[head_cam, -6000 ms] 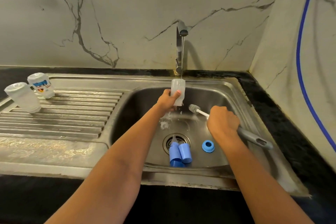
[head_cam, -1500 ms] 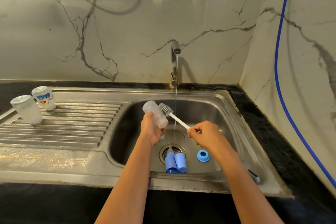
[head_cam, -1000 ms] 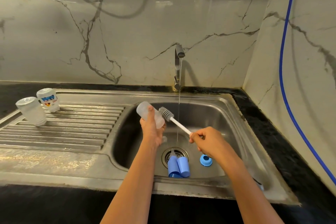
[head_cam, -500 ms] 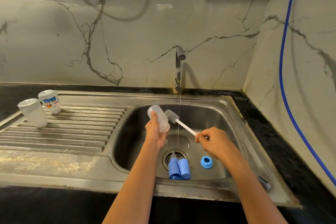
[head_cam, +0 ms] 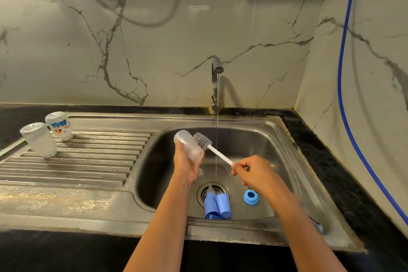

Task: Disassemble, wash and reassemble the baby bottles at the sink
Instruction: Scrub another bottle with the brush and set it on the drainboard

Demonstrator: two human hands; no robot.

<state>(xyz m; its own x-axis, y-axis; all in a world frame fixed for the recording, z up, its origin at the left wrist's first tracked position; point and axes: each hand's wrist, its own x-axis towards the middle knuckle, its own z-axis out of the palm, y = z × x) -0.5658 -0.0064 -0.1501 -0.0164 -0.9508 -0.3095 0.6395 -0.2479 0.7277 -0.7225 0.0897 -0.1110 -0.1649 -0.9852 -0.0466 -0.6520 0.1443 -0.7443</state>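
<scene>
Steel sink walls [head_cam: 278, 139] well apart from bottle [head_cam: 190, 148], brush [head_cam: 203, 140]

Bottle [head_cam: 38, 139]: three; blue cap [head_cam: 223, 205]: two; blue ring [head_cam: 251, 197]: one; brush [head_cam: 202, 140]: one.

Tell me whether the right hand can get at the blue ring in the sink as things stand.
Likely yes: the blue ring lies uncovered on the basin floor close to the right hand, nothing between. But that hand grips the brush, so it isn't free.

A home kitchen: steel sink [head_cam: 268, 122] with ribbed draining board [head_cam: 88, 161] at 9 o'clock, running tap [head_cam: 214, 86] at 12 o'clock, black counter [head_cam: 331, 161] around, marble wall [head_cam: 154, 51] behind
</scene>
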